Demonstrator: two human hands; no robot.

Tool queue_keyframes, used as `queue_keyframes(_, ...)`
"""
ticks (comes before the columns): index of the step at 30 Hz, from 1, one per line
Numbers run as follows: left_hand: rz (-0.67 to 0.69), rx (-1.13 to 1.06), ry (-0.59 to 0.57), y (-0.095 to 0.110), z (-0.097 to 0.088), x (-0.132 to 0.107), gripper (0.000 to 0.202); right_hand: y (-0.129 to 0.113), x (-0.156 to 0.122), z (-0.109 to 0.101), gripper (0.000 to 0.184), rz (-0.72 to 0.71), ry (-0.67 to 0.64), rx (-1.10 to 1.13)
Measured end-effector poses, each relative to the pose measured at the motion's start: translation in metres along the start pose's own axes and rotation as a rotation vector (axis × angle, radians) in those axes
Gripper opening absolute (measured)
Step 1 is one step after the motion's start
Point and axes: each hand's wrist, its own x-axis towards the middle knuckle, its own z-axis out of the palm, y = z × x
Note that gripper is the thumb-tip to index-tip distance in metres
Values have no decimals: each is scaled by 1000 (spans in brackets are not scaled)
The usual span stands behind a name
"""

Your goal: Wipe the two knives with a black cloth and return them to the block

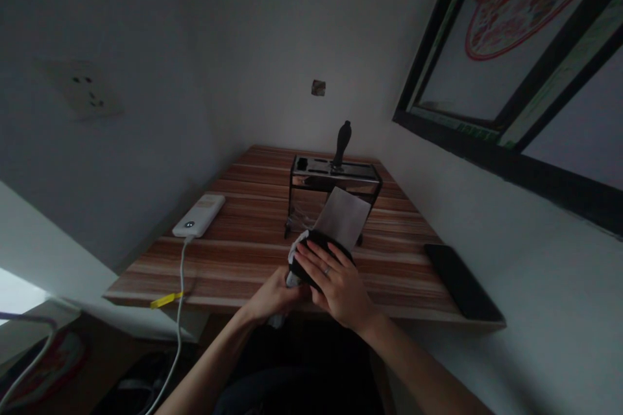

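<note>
Over the near edge of the wooden table [243, 253], both hands hold a cleaver with a wide grey blade [344, 215] pointing up and away. My right hand [338, 285] is wrapped over its black handle [316, 245]. Beneath it, my left hand [273, 297] is closed on a white cloth [293, 258] that lies against the handle and hangs down below the hand. Just behind the blade stands a metal knife rack [331, 175] with one black-handled knife [342, 141] upright in a slot.
A white power bank [199, 215] lies at the table's left, its white cable [180, 285] running off the front edge. A black phone [462, 282] lies at the right edge. Walls close in on the left and back; a dark-framed window [511, 78] is on the right.
</note>
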Motion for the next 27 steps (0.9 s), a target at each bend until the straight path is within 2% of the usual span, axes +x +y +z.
queue_keyframes(3,12,5,-28,1,1,0,28,11,4,-5,60,-5,7,-11)
queue_keyframes(11,-13,-1,-18,11,4,-3,29,36,15,-23,54,7,16,-59)
queue_keyframes(18,-3,-9,-49,8,2,-3,31,60,26,-40,53,28,59,-118)
queue_keyframes(27,4,-39,-106,4,0,-3,31,79,31,-55,57,42,75,-128)
